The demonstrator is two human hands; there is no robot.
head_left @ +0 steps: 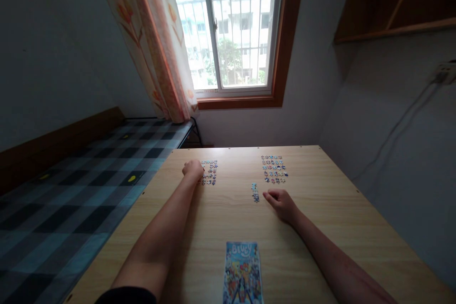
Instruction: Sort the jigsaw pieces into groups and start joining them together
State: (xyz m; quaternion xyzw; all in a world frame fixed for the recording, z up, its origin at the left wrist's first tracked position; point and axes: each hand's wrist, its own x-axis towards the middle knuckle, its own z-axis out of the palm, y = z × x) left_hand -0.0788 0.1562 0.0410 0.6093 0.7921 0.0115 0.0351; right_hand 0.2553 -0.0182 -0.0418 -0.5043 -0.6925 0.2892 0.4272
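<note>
At the far left of the table, my left hand [193, 169] rests with curled fingers at the left side of a group of loose jigsaw pieces [213, 172]. It covers some of them, and whatever its fingertips hold is hidden. My right hand [282, 203] lies closed on the tabletop, with no piece visible in its fingers. Just left of its fingertips, and apart from them, is a short upright strip of jigsaw pieces [255, 193]. Another group of pieces, laid out in rows [274, 169], is beyond my right hand.
A colourful picture sheet headed "Bluey" [242, 270] lies near the front of the wooden table [221, 221]. Left of the table is a bed with a checked cover [107, 175]. A window [235, 33], a curtain [153, 42] and a wall shelf [395, 4] are beyond.
</note>
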